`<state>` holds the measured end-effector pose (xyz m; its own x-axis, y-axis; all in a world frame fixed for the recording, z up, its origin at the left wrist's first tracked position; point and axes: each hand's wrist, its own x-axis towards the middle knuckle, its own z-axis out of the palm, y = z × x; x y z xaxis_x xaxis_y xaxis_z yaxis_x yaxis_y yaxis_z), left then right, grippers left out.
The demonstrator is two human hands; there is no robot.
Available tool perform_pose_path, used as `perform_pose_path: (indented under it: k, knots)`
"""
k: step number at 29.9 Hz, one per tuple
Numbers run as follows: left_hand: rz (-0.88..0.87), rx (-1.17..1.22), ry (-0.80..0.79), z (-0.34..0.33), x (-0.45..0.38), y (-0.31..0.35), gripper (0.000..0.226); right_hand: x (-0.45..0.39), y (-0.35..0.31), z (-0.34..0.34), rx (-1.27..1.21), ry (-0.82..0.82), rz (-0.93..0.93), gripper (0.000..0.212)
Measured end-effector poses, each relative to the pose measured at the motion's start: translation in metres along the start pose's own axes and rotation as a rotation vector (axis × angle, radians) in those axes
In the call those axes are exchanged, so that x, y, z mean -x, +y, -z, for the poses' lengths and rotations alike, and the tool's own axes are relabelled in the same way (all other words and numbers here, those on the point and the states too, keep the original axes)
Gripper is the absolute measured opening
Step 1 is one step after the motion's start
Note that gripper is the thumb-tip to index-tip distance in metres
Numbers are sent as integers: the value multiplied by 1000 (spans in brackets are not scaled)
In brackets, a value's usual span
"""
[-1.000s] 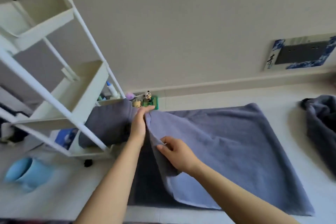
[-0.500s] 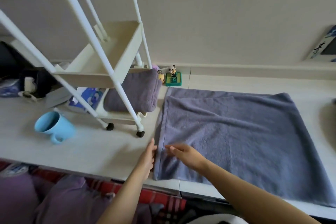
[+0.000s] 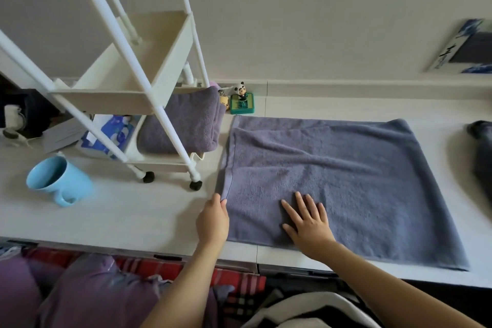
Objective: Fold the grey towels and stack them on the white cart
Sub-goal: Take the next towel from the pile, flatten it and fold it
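A grey towel point(image 3: 346, 178), folded in half, lies flat on the white tabletop. My right hand point(image 3: 308, 221) presses flat on its near left part with fingers spread. My left hand point(image 3: 213, 218) rests at the towel's left edge, its fingertips touching the hem. To the left stands the white cart point(image 3: 125, 88), with a folded grey towel point(image 3: 186, 125) on its bottom shelf. Another dark grey towel point(image 3: 482, 157) lies crumpled at the right edge of the view.
A light blue mug point(image 3: 57, 181) lies on its side left of the cart. A panda figurine on a green base point(image 3: 241, 98) stands by the wall. A blue packet point(image 3: 106, 136) sits under the cart. A framed picture point(image 3: 468, 48) leans against the wall.
The towel's lifted half has been laid down onto the other half. My right hand has let go and moved right, flat on the towel. My left hand stays at the left edge.
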<state>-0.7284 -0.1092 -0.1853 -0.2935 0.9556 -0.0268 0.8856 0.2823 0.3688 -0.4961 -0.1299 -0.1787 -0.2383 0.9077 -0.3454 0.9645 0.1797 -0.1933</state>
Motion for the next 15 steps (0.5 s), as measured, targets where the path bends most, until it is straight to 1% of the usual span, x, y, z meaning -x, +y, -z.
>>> perform_pose_path:
  k: [1,2,5,6,8,10,11,13,14,15]
  knots:
    - [-12,-16,12,-3,1,0,28,3,5,-5,21,-7,-2,102]
    - [-17,-23,28,-2,-1,-1,27,3,7,-5,36,-2,0,102]
    - [-17,-51,8,-5,-2,0,24,6,12,-9,46,-10,-18,95]
    - [-16,-62,16,-4,-3,-2,23,5,11,-8,59,-5,-30,91]
    - [-46,-126,8,-5,-1,-3,18,8,13,-11,79,21,-92,75]
    - [-37,-200,63,-7,-1,-6,26,12,20,-15,56,44,-161,63]
    - [-13,-201,83,-7,-1,-6,30,14,24,-17,41,66,-185,62]
    - [22,-179,128,-8,-1,-1,31,18,31,-19,31,153,-240,65]
    - [10,-156,162,-8,0,7,31,19,32,-20,22,172,-262,67]
    - [-45,-130,193,-12,4,18,34,20,34,-23,11,176,-278,67]
